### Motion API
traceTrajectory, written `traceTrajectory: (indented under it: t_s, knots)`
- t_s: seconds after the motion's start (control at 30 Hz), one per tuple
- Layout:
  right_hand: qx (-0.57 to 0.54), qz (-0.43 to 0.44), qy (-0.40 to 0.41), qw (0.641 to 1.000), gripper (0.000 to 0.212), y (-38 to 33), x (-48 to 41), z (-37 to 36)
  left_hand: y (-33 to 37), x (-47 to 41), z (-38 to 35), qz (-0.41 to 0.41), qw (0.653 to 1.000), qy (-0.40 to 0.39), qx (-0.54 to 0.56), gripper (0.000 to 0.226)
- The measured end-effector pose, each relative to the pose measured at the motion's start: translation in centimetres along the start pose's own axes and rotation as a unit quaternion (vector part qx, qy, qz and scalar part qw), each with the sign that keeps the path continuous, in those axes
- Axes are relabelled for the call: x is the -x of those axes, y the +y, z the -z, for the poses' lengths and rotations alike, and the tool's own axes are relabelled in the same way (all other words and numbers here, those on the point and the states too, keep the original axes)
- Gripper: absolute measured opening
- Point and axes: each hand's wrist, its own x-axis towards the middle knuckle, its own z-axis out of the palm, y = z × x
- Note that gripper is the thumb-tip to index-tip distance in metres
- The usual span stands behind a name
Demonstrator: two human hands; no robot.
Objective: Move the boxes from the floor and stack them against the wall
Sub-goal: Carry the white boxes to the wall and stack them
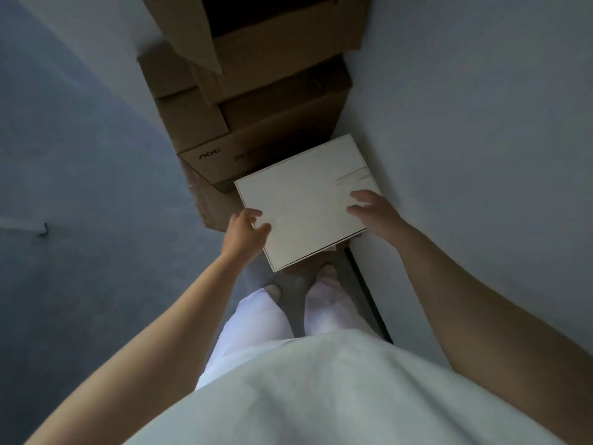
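Pale wall (481, 123) fills right side, plain. Blue-grey floor (80, 187) spreads left; dark strip (369, 293) runs along wall foot, near. Light dim, cool throughout.

White shirt (321, 396), white trousers (256, 326), 2 pale shoes (327, 271), dark skirting strip (369, 293)
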Motion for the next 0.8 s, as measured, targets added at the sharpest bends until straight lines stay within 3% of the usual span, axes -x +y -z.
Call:
traceTrajectory:
  t_s: [0.13, 0.27, 0.4, 0.5, 0.67, 0.8]
  knots:
    - [-0.045, -0.006, 0.054, 0.998, 0.039, 1.1, 4.7, -2.2, -0.6, 0.7, 1.0, -0.058, 0.994, -0.091, -0.026, 0.021]
    - [-0.091, -0.038, 0.118, 0.988, 0.031, 3.6, 10.6, -5.8, -1.2, 2.4, 1.1, -0.1, 0.968, -0.196, -0.121, 0.023]
    - [-0.153, -0.105, 0.185, 0.965, 0.029, 7.5, 16.1, -9.2, -2.0, 4.4, 0.1, -0.131, 0.941, -0.248, -0.191, 0.018]
    - [-0.224, -0.161, 0.218, 0.936, 0.026, 11.4, 21.3, -12.3, -2.3, 6.3, -2.2, -0.169, 0.905, -0.306, -0.244, 0.022]
    - [-0.305, -0.249, 0.296, 0.87, 0.027, 18.4, 31.1, -17.8, -2.4, 10.8, -8.2, -0.265, 0.813, -0.366, -0.367, 0.019]
    - [-0.374, -0.326, 0.348, 0.795, 0.03, 24.5, 39.8, -23.3, -3.9, 16.4, -15.0, -0.322, 0.736, -0.412, -0.431, 0.01]
